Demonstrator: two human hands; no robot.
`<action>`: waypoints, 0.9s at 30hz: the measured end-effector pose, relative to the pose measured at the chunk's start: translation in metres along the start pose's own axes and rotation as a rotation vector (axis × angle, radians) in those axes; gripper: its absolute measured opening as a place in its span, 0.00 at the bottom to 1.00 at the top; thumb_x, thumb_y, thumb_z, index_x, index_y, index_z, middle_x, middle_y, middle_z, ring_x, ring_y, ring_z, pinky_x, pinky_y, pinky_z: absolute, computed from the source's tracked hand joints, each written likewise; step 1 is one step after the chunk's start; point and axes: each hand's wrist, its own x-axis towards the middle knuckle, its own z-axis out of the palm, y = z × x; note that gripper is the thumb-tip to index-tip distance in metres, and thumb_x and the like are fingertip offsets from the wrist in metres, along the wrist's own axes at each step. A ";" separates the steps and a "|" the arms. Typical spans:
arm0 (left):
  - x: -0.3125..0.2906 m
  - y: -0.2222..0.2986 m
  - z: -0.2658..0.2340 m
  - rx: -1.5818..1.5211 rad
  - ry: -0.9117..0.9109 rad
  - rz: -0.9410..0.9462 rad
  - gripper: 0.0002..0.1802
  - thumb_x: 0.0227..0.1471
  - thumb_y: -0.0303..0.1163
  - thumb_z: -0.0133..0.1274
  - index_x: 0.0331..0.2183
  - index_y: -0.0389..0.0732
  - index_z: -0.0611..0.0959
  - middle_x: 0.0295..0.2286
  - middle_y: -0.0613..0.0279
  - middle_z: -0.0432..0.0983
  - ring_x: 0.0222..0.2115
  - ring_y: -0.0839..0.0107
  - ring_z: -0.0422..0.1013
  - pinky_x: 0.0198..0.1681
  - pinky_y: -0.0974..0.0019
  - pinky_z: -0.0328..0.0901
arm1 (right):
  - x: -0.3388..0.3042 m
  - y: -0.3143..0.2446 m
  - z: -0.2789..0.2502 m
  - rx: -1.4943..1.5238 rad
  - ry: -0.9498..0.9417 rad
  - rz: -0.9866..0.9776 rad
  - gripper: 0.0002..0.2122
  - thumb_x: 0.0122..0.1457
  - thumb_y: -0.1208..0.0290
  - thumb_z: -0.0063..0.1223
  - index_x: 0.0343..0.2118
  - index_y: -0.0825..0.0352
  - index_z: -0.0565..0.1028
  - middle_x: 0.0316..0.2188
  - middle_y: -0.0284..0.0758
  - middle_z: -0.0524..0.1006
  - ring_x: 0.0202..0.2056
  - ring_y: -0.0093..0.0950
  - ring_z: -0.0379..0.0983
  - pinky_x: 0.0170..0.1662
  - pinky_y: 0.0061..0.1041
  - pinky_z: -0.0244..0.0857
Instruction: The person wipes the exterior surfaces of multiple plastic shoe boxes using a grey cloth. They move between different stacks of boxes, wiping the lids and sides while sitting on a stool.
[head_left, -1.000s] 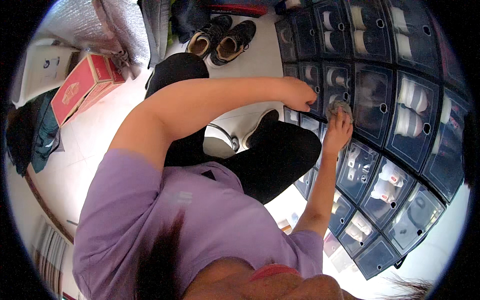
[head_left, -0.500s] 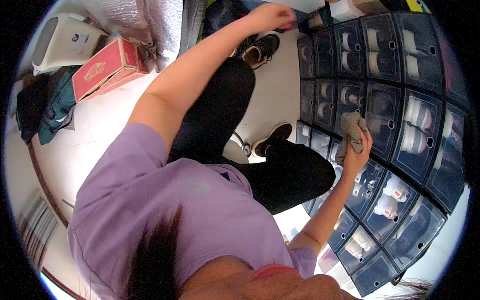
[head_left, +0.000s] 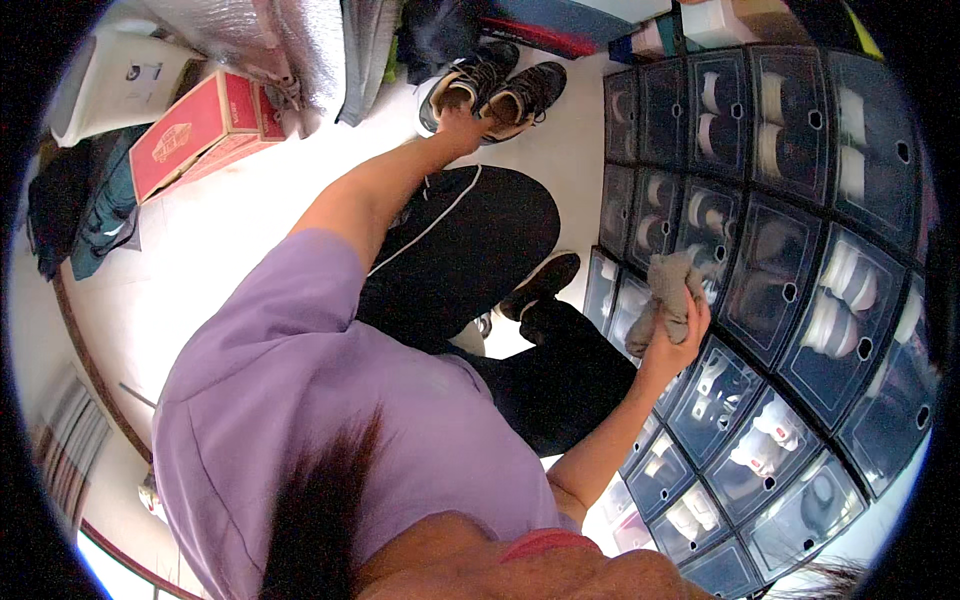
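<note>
My left hand reaches to a pair of black lace-up shoes with light soles, the left shoe and the right shoe. Its fingers close over the adjoining heel edges, partly inside the openings. My right hand grips a crumpled grey-brown cloth, held in front of the stacked clear-fronted shoe boxes. Pairs of shoes show through many of their doors.
A red shoebox lies at the left beside a white plastic container and dark green fabric. Silvery sheeting hangs at the back. My bent legs are between the shoes and me; lighter boxes top the stack.
My left hand has come down and leftward from the far back onto the shoes' heels. My right hand, still holding the cloth, has shifted slightly left and down. The view has tilted a little.
</note>
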 end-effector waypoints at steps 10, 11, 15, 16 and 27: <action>-0.002 -0.052 -0.085 -0.443 -0.119 0.264 0.38 0.47 0.61 0.50 0.51 0.44 0.71 0.44 0.47 0.71 0.47 0.50 0.67 0.49 0.52 0.62 | 0.015 -0.023 -0.005 -0.013 0.087 0.012 0.22 0.42 0.82 0.57 0.44 0.62 0.76 0.49 0.38 0.69 0.52 0.36 0.65 0.56 0.31 0.55; -0.015 -0.057 -0.104 -0.533 -0.084 0.230 0.41 0.45 0.65 0.49 0.51 0.42 0.72 0.45 0.48 0.72 0.48 0.50 0.66 0.50 0.54 0.61 | 0.017 -0.022 -0.003 -0.021 0.094 -0.017 0.22 0.42 0.82 0.58 0.44 0.62 0.76 0.49 0.37 0.69 0.52 0.36 0.65 0.56 0.31 0.55; -0.064 -0.084 -0.162 -0.715 -0.207 0.185 0.46 0.44 0.70 0.45 0.50 0.40 0.74 0.46 0.48 0.71 0.49 0.54 0.66 0.53 0.58 0.59 | 0.017 -0.027 -0.001 0.031 0.111 -0.064 0.21 0.42 0.82 0.58 0.43 0.63 0.76 0.50 0.38 0.70 0.51 0.37 0.65 0.56 0.32 0.55; -0.074 -0.092 -0.162 -0.711 -0.196 0.171 0.46 0.44 0.70 0.45 0.50 0.40 0.74 0.46 0.48 0.71 0.49 0.54 0.66 0.53 0.58 0.59 | 0.017 -0.026 0.000 0.031 0.119 -0.089 0.21 0.42 0.82 0.59 0.43 0.63 0.76 0.49 0.39 0.70 0.51 0.38 0.65 0.56 0.32 0.55; -0.256 -0.144 -0.126 -0.513 0.087 0.057 0.28 0.44 0.58 0.56 0.40 0.48 0.80 0.34 0.53 0.73 0.37 0.56 0.70 0.40 0.57 0.64 | 0.009 -0.019 0.009 0.024 0.151 -0.101 0.20 0.43 0.81 0.59 0.43 0.62 0.76 0.49 0.37 0.70 0.51 0.37 0.65 0.55 0.32 0.57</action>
